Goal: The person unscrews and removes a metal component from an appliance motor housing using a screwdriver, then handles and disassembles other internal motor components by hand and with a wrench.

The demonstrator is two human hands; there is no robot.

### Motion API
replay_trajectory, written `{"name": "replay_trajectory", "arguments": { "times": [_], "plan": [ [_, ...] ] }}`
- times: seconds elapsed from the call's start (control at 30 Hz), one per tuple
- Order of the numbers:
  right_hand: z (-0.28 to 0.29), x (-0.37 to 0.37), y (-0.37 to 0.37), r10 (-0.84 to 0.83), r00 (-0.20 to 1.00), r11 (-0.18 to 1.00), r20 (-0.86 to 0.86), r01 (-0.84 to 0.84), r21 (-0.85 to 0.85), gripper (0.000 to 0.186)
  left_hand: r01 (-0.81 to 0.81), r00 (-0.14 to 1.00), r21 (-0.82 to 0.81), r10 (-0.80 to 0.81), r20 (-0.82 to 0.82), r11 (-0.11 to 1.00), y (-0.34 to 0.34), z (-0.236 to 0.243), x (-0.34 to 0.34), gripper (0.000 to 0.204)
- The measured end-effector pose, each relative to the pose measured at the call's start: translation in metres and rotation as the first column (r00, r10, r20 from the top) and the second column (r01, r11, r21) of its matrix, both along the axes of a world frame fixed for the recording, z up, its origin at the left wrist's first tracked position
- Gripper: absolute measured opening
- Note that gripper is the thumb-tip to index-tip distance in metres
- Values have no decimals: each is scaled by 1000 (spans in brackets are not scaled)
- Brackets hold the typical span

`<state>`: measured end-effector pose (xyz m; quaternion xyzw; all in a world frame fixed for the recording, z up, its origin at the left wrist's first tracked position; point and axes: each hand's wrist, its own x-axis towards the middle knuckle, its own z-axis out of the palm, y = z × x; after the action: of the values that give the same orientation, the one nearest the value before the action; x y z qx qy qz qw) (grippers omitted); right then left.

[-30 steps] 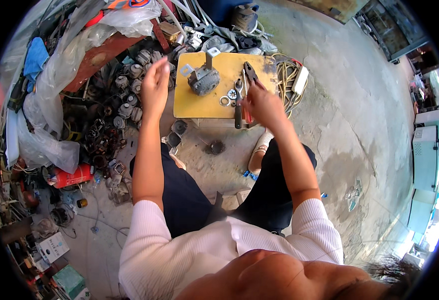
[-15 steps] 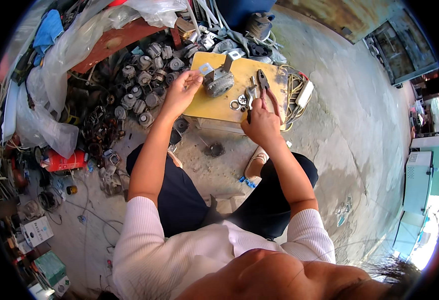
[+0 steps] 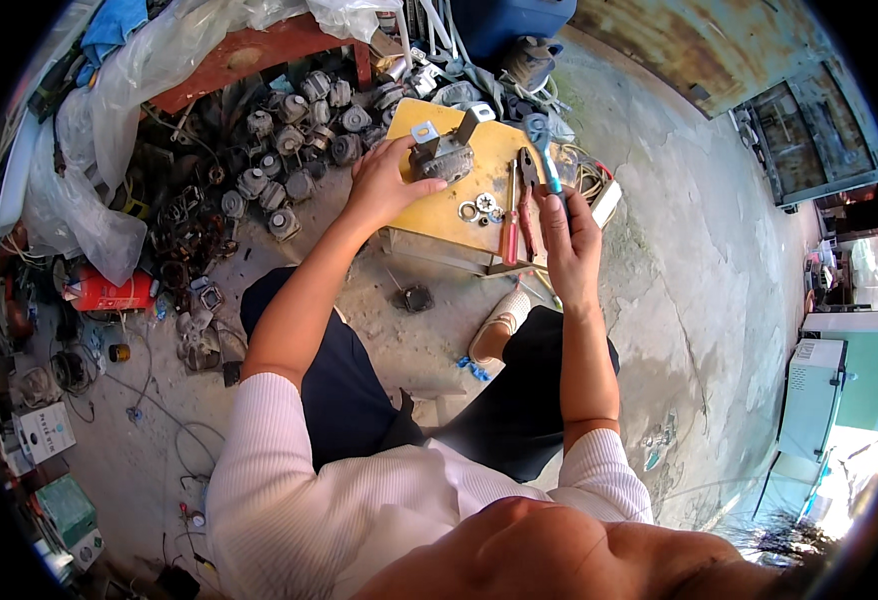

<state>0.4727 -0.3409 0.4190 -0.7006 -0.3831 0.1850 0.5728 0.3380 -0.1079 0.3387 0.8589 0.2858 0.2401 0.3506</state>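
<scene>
A small round metal motor (image 3: pixel 449 163) with an upright two-armed bracket stands on the yellow-topped low table (image 3: pixel 414 222). My left hand (image 3: pixel 384 185) grips its left side, thumb along the near side and fingers by the bracket. In my right hand (image 3: pixel 571 240) is a ratchet wrench (image 3: pixel 538 132) with a teal and dark handle, raised with its head pointing away from me over the table's right edge. Left of it lie pliers (image 3: pixel 529 190) with red handles and a red-handled screwdriver (image 3: pixel 511 225). Between them and the motor sit several small rings (image 3: pixel 485 202).
Many similar motors (image 3: pixel 289 140) are heaped on the floor left of the table. Coiled cable and a white power strip (image 3: pixel 607 203) lie at its right. A small dark part (image 3: pixel 415 298) rests on the concrete before me. A red cylinder (image 3: pixel 109 290) lies farther left.
My right hand has lifted the ratchet wrench off the tabletop and moved right, uncovering the screwdriver. My left hand has shifted from the bracket's tab down onto the motor's side.
</scene>
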Motion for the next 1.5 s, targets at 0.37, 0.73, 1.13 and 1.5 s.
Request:
{"name": "replay_trajectory", "arguments": {
  "times": [0.37,0.73,1.13,1.5],
  "plan": [
    [-14,-9,33,138,936,988,-324,-109,107,39,-55,994,93,64,-94,994,-6,5,5,82],
    [-12,-25,49,92,991,991,93,-82,-102,38,-74,990,201,95,-100,977,-11,2,5,81],
    [-12,-36,59,28,986,982,166,4,-191,38,-118,990,179,129,-51,977,-15,1,7,70],
    [-25,-46,63,-86,954,976,286,139,-169,36,-112,992,213,121,-29,971,-14,-10,10,74]
  ]
}}
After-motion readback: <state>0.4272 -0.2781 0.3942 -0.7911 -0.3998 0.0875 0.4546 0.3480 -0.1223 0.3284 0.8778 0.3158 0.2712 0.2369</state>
